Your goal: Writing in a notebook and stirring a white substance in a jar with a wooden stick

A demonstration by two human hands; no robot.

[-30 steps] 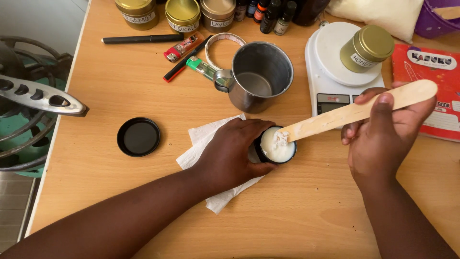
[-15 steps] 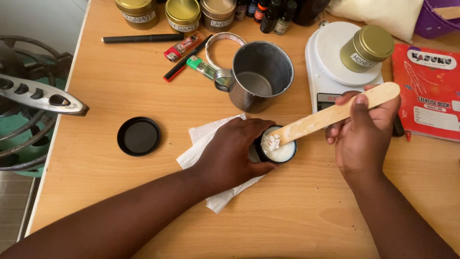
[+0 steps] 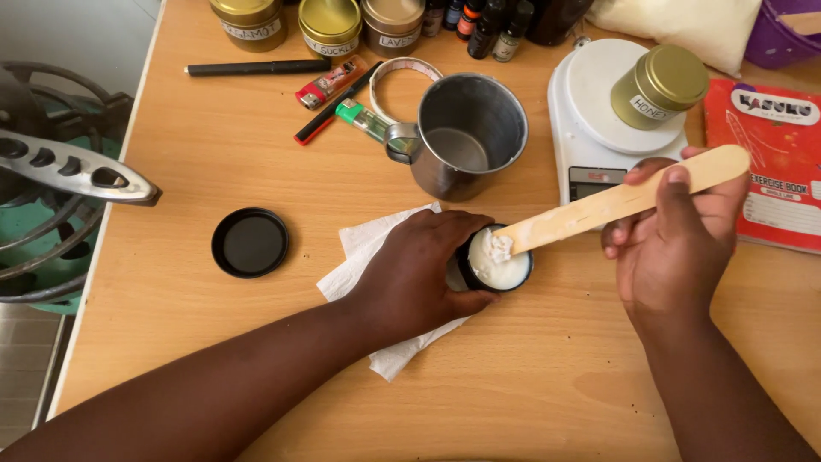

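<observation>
My right hand (image 3: 676, 248) was closed around the upper end of a flat wooden stick (image 3: 616, 202), right of centre in the frame. The stick's long axis ran on a slant, its handle end high toward the upper right and its smeared tip pointing down-left into a small black jar (image 3: 494, 261) at the middle of the frame. The jar was full of white cream, a lump of it under the tip. My left hand (image 3: 419, 274) wrapped the jar's left side, gripping it, over a white paper napkin (image 3: 363, 252) on the wooden table (image 3: 547, 385). The jar's black lid (image 3: 250, 243) lay apart at centre left. Just above the jar stood a metal mug (image 3: 466, 135), seemingly empty. A white kitchen scale (image 3: 590, 128) at upper right carried a gold-lidded tin (image 3: 660, 85). More tins (image 3: 330, 24), lighters (image 3: 332, 82) and a pen (image 3: 258, 67) lined the top.
</observation>
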